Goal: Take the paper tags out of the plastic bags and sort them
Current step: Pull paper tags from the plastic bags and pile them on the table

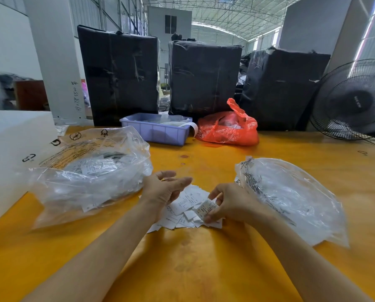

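Mid-task: tag pile point(183, 211) loose at frame centre, left bag point(90, 173) still full; right hand point(228, 203) pinches tag point(206, 208), left hand point(164, 188) fingers apart.

Inspection of my own limbs, head view. My left hand point(163, 189) and right hand point(230, 203) are both bare: I wear no gloves. My left forearm point(108, 247) enters from 7 o'clock and my right forearm point(295, 253) from 5 o'clock; both are uncovered along the whole visible length, with no sleeve edge in frame. I see no watch or band at either wrist. A small yellowish glint shows at the base of my left fingers, toward 12 o'clock on that hand; I cannot tell whether it is a ring. My nails, where visible, look short and unpainted. The left hand is slightly blurred.
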{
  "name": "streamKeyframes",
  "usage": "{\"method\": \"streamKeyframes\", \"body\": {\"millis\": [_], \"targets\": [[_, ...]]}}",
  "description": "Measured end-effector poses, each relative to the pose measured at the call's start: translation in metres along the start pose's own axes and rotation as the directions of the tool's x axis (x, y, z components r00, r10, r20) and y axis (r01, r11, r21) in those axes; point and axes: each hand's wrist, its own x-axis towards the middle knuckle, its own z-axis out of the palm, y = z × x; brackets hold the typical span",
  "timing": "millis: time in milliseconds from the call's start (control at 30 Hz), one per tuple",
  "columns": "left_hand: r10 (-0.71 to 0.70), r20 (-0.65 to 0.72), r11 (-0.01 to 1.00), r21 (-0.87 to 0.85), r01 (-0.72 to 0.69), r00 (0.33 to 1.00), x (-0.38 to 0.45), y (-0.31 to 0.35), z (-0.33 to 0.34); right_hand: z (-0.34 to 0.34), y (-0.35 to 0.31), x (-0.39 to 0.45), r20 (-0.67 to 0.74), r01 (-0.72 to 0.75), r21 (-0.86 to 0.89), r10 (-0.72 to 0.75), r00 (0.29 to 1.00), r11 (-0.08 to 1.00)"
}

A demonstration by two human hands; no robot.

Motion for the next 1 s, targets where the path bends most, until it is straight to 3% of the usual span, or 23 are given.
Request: {"method": "streamKeyframes", "body": {"millis": [200, 367, 400, 467, 533, 633, 733, 900, 1000], "targets": [[-0.063, 0.04, 0.996, -0.056, 0.065, 0.997, -0.001, 0.001, 0.003, -0.008, -0.002, -0.007, 0.078, 0.022, 0.405, -0.059, 0.995, 0.914], [-0.054, 0.002, 0.998, -0.044, 0.054, 0.999, 0.0, 0.001, 0.002, -0.01, -0.007, -0.006, -0.105, 0.101, 0.69, -0.039, 0.994, 0.717], [-0.048, -0.004, 0.998, -0.039, 0.048, 0.999, -0.001, 0.001, 0.002, -0.009, -0.008, -0.005, -0.138, 0.121, 0.652, -0.04, 0.99, 0.749], [-0.035, -0.013, 0.999, -0.032, 0.034, 0.999, -0.001, 0.0, 0.002, -0.005, -0.007, -0.006, -0.182, 0.156, 0.408, -0.088, 0.979, 0.899], [-0.027, -0.025, 0.999, -0.032, 0.026, 0.999, 0.0, -0.001, 0.001, 0.0, -0.007, -0.007, -0.171, 0.225, 0.189, -0.193, 0.966, 0.956], [-0.026, -0.038, 0.999, -0.032, 0.025, 0.999, 0.001, -0.002, 0.0, 0.007, -0.011, -0.009, -0.016, 0.388, 0.074, -0.388, 0.922, 0.919], [-0.024, -0.04, 0.998, -0.051, 0.022, 0.999, 0.001, -0.002, 0.0, 0.014, -0.014, -0.008, 0.096, 0.527, -0.204, -0.519, 0.849, 0.825], [-0.023, -0.05, 0.999, -0.046, 0.02, 0.998, 0.001, -0.002, 0.0, 0.018, -0.014, -0.01, 0.037, 0.558, -0.28, -0.572, 0.82, 0.782], [-0.026, -0.059, 0.998, -0.056, 0.023, 0.998, 0.001, -0.002, 0.0, 0.02, -0.014, -0.008, -0.108, 0.499, -0.215, -0.528, 0.842, 0.84]]}}
